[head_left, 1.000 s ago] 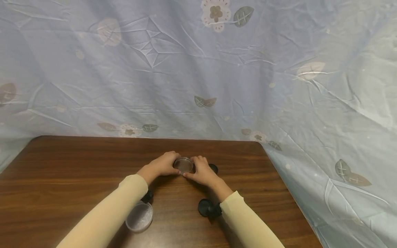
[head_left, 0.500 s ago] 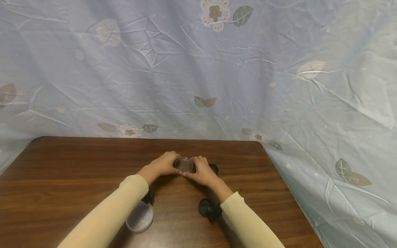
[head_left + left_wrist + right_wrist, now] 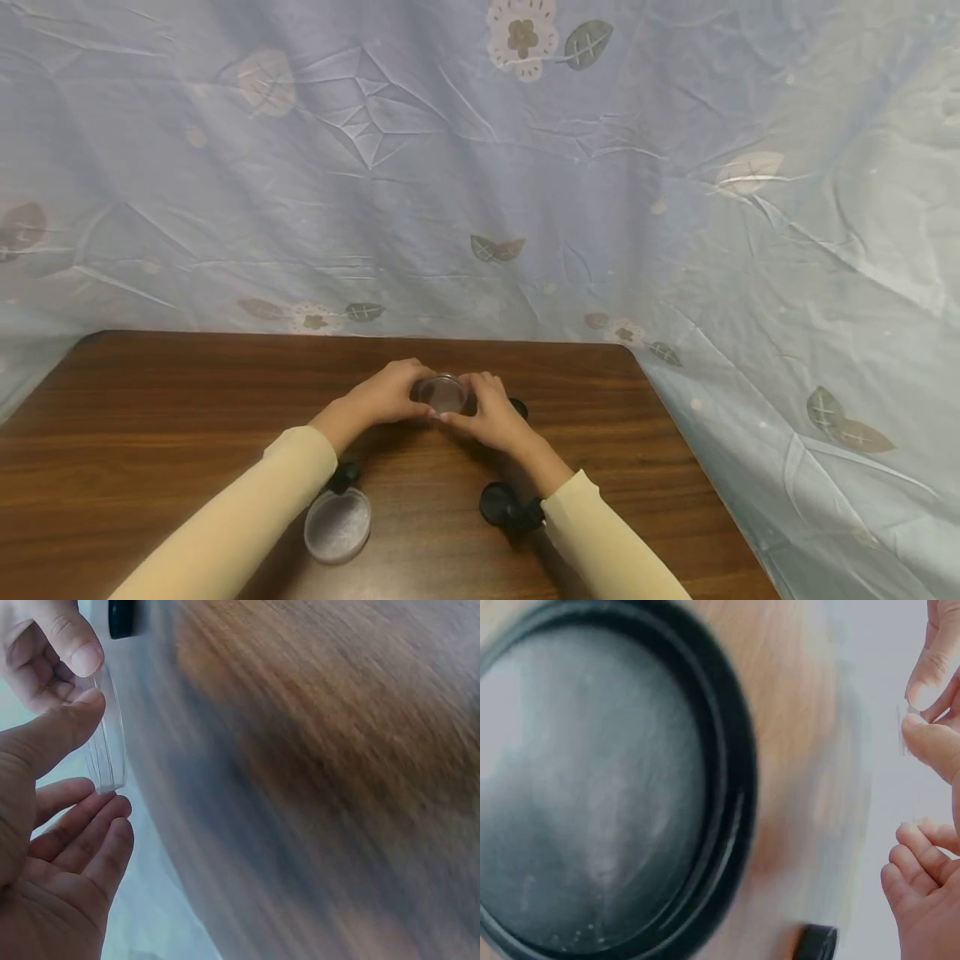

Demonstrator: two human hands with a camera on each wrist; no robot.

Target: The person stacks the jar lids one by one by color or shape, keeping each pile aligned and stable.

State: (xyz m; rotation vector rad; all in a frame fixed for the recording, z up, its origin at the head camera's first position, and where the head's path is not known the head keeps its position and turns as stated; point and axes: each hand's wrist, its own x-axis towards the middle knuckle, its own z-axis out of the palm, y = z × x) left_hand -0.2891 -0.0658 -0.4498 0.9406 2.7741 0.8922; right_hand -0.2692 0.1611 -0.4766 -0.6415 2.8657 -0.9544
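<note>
A clear round petri dish [image 3: 442,395] is held between both hands above the far middle of the table. My left hand [image 3: 387,392] grips its left edge with thumb and fingers; my right hand [image 3: 491,414] pinches the right edge. In the left wrist view the petri dish [image 3: 112,746] appears nearly edge-on, with the left hand [image 3: 64,817] around it and the right hand's thumb at the top. Seen from the right wrist, the right hand [image 3: 934,862] sits at the far right, and only a sliver of the dish shows.
Another clear round dish [image 3: 337,527] lies on the brown wooden table [image 3: 427,533] near the left forearm. A black round lid-like piece [image 3: 495,502] lies by the right wrist. Another black piece [image 3: 519,407] is partly hidden behind the right hand. Patterned cloth [image 3: 450,167] hangs behind.
The petri dish has shifted slightly up in the head view and looks a little blurred. My left hand and forearm have moved slightly left. The pieces on the table have stayed put.
</note>
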